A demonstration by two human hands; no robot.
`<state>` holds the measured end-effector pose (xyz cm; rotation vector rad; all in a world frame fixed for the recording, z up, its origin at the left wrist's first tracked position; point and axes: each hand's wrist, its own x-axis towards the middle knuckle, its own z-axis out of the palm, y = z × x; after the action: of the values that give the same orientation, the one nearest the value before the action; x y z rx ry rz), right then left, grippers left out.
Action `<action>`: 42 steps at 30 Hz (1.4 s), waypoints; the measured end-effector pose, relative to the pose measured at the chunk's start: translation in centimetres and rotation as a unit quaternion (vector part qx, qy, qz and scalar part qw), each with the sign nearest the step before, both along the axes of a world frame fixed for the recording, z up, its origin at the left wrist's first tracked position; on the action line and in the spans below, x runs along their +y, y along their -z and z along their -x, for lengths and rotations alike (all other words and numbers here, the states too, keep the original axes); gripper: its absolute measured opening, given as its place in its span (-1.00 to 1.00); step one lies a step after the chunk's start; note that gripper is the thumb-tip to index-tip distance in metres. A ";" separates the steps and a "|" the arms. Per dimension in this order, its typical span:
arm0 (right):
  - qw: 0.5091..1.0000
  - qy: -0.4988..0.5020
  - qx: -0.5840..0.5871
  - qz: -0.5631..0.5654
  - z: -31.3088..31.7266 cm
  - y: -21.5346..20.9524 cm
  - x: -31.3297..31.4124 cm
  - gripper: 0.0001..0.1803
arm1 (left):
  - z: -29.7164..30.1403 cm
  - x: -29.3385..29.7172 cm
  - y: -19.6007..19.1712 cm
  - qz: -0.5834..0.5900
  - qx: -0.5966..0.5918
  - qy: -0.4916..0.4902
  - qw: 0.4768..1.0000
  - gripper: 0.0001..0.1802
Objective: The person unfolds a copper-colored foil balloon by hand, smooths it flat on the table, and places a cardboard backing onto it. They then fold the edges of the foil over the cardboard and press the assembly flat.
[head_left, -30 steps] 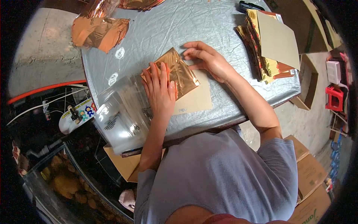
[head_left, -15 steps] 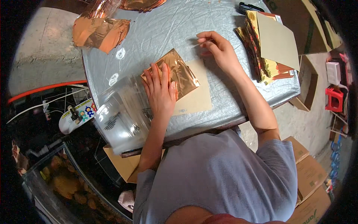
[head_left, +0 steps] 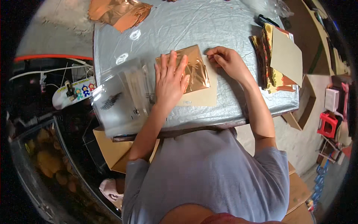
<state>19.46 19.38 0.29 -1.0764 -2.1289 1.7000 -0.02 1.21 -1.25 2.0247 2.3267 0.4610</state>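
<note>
My left hand (head_left: 170, 76) lies flat with its fingers stretched out on a shiny copper-coloured foil sheet (head_left: 198, 72). The foil rests on a square beige card (head_left: 203, 98), whose lower and right edges show past it. At the card's upper right corner is my right hand (head_left: 229, 63), its thumb and fingers drawn together in a pinch. What lies between those fingertips, if anything, is too small to make out. Clear plastic sleeves (head_left: 123, 99) with dark print lie beside my left wrist, reaching over the table's near left edge.
A silver-covered table (head_left: 179, 22) bears everything. More copper foil (head_left: 119, 14) lies at the far left. A stack of gold and red patterned pieces with a beige board (head_left: 286, 56) stands at the right, a black object (head_left: 266, 20) behind it. An open cardboard box (head_left: 112, 151) sits below the near edge.
My right hand has come down from above the table to the card's corner. The left hand stays on the foil, which looks turned straighter. The whole view has shifted a little.
</note>
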 end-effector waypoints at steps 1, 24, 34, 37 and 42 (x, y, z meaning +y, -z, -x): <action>1.000 0.003 0.009 -0.004 0.2 -0.1 -0.2 -0.74 | 0.0 -0.2 -0.1 0.000 -0.001 -0.007 1.000 -0.27; 0.946 0.031 -0.036 -0.321 3.0 2.4 1.0 -0.72 | 1.2 -2.7 -1.4 -0.085 -0.180 -0.054 0.978 -0.18; 0.960 0.075 -0.071 -0.261 4.4 -0.5 -0.9 -0.74 | 0.4 -6.6 -1.6 -0.077 -0.220 -0.043 0.971 -0.20; 0.953 0.033 -0.104 -0.284 5.0 -1.0 -1.1 -0.76 | 0.3 -6.4 -1.7 -0.066 -0.211 -0.040 0.975 -0.22; 0.970 -0.006 -0.061 -0.235 4.0 0.1 -0.6 -0.80 | 0.4 -6.5 -1.9 -0.057 -0.214 -0.041 0.974 -0.23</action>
<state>15.42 18.78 0.22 -1.0404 -2.4397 1.0635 -0.45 -5.30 0.66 1.6610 2.1592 0.9473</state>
